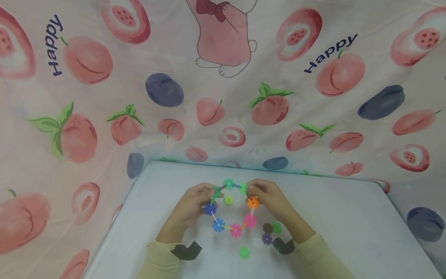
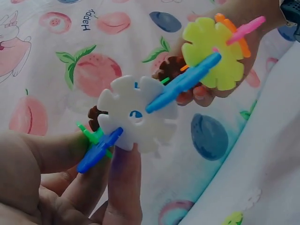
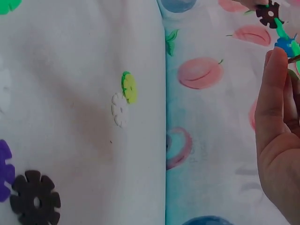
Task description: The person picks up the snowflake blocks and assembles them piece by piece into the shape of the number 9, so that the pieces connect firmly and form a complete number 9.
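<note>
A ring of interlocking notched plastic discs [image 1: 235, 230] hangs upright between my two hands, over the white table. My left hand [image 1: 191, 203] pinches its left side by a green disc [image 1: 216, 192]; the left wrist view shows thumb and fingers at a blue disc [image 2: 98, 152] and white disc [image 2: 124, 103]. On the upper right side, my right hand [image 1: 271, 197] grips the ring close to a light green disc [image 1: 242, 188] and above an orange disc [image 1: 253, 202]. In the right wrist view the right hand [image 3: 279, 122] is partly cut off by the frame edge.
Loose discs lie on the white table [image 1: 156, 186]: brown [image 1: 267, 228], purple [image 1: 267, 238] and green [image 1: 244, 252] ones toward the right front, a yellow-green disc [image 1: 228, 200] behind the ring. A fruit-print cloth [image 1: 223, 89] rises along the table's back and left edges.
</note>
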`<state>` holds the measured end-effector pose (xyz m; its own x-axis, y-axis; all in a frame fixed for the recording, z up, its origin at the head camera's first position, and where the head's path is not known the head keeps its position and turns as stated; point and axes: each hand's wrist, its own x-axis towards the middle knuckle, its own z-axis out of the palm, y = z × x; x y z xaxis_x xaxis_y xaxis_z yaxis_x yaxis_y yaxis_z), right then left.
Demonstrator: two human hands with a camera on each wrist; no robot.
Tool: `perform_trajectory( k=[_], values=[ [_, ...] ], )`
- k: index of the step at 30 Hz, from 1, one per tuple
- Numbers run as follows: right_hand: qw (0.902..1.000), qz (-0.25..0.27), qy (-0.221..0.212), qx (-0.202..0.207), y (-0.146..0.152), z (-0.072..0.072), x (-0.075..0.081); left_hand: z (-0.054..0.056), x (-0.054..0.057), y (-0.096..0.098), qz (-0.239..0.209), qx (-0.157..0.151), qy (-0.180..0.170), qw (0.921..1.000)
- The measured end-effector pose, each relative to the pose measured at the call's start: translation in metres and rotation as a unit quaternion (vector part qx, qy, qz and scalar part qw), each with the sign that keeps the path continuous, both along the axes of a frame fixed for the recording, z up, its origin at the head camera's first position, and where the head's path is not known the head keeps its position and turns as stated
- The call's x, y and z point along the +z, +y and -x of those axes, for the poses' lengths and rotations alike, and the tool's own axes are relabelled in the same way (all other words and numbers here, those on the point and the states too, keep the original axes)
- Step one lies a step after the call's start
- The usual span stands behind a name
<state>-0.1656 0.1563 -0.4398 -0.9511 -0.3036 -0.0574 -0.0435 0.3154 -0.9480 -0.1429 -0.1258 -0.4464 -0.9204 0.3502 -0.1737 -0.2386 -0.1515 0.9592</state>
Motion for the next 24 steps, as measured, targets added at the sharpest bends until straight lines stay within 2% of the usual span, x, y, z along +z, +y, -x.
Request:
perform_trajectory(
  k=[5, 7, 9, 11, 14, 16, 19, 24],
  values=[
    [0.9999, 0.011, -0.004, 0.011, 0.014, 0.009, -0.008, 0.000, 0.006, -0.002, -0.030, 0.041, -0.009, 0.9987],
    [0.9998, 0.000, -0.008, 0.017, 0.021, 0.012, -0.013, 0.001, 0.007, -0.003, -0.040, 0.062, -0.014, 0.9971],
    [0.9989, -0.041, -0.012, 0.021, 0.029, 0.014, -0.018, 0.001, 0.007, -0.004, -0.050, 0.085, -0.019, 0.9950],
    [0.9940, -0.103, -0.016, 0.033, 0.035, 0.014, -0.023, 0.002, 0.007, -0.004, -0.062, 0.103, -0.022, 0.9925],
    [0.9756, -0.199, -0.024, 0.090, 0.043, 0.011, -0.032, 0.003, 0.006, -0.004, -0.078, 0.125, -0.021, 0.9889],
    [0.9606, -0.239, -0.025, 0.139, 0.046, 0.007, -0.038, 0.004, 0.006, -0.004, -0.086, 0.135, -0.024, 0.9868],
    [0.9407, -0.270, -0.034, 0.203, 0.047, 0.001, -0.046, 0.004, 0.006, -0.004, -0.091, 0.141, -0.028, 0.9854],
    [0.9225, -0.295, -0.011, 0.249, 0.044, -0.006, -0.052, 0.003, 0.005, -0.004, -0.086, 0.143, -0.033, 0.9855]
  ],
)
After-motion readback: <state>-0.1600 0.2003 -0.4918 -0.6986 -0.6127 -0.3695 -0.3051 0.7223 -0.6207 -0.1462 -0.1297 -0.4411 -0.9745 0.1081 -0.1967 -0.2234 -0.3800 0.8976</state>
